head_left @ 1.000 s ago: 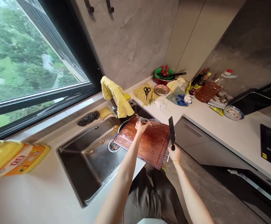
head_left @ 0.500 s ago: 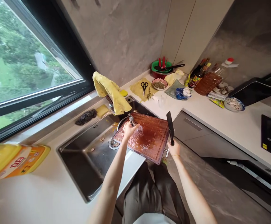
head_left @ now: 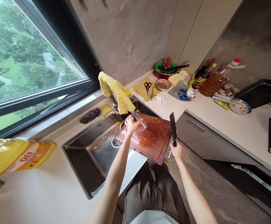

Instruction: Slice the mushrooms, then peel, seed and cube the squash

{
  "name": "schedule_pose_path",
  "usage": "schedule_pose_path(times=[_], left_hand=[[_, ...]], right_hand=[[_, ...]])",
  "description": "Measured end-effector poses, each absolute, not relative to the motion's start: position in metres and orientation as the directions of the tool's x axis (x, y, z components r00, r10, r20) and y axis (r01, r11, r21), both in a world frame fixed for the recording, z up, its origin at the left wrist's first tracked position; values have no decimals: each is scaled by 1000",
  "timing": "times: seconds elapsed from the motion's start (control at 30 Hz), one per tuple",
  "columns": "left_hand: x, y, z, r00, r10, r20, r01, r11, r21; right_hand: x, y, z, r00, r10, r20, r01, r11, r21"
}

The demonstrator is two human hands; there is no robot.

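Observation:
A wet reddish-brown cutting board (head_left: 152, 140) lies across the right end of the steel sink (head_left: 91, 155). My left hand (head_left: 131, 123) is closed around the pull-out faucet sprayer (head_left: 138, 118), and water runs from it onto the board. My right hand (head_left: 176, 151) grips the handle of a black-bladed cleaver (head_left: 172, 126), held blade-up just off the board's right edge. A yellow cloth (head_left: 115, 91) hangs over the faucet neck above my left hand.
A yellow detergent bottle (head_left: 16, 155) stands at the near left. A steel scourer (head_left: 90, 115) and sponge (head_left: 106, 109) lie behind the sink. Scissors (head_left: 147, 86), a small bowl (head_left: 162, 84), a green bowl (head_left: 165, 67), sauce bottles (head_left: 207, 77) and a plate (head_left: 240, 105) crowd the counter to the right.
My left hand has swept the sprayer across the board, first toward the sink side, then back toward the middle. The cleaver in my right hand has stayed upright beside the board.

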State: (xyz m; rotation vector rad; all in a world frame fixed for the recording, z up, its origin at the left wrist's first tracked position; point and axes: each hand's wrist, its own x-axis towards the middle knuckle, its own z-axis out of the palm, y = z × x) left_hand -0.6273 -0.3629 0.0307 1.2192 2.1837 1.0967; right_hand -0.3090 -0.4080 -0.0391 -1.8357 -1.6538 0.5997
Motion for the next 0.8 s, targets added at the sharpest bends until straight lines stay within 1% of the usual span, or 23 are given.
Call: schedule_pose_path(times=[0.13,0.23,0.3,0.37,0.43,0.5,0.63,0.73,0.8], left_hand=[[-641,-358,38,-680,717,150,530,340,776],[-649,-354,44,-720,667,192,494,298,817],[-648,-351,45,-731,658,182,418,221,881],[-644,-350,42,-725,676,135,290,121,949],[-641,-350,39,-696,713,88,159,34,987],[-642,-350,39,-671,738,77,72,-38,997],[-666,-347,49,-669,736,104,-14,-152,988],[-692,-346,57,-675,732,92,-74,-192,979],[-703,-348,54,-700,711,59,-84,-164,983]], right_hand=[[-306,-408,-42,133,989,60,717,-54,-695],[-304,-406,-48,143,989,47,722,-72,-688],[-304,-405,-50,142,989,37,722,-78,-687],[-305,-405,-50,137,990,33,716,-76,-694],[-305,-406,-49,135,990,36,713,-71,-698],[-306,-407,-47,142,989,39,713,-75,-697],[-307,-406,-44,147,989,25,709,-88,-699],[-309,-406,-42,154,987,38,709,-84,-701],[-310,-406,-42,164,985,46,707,-85,-702]])
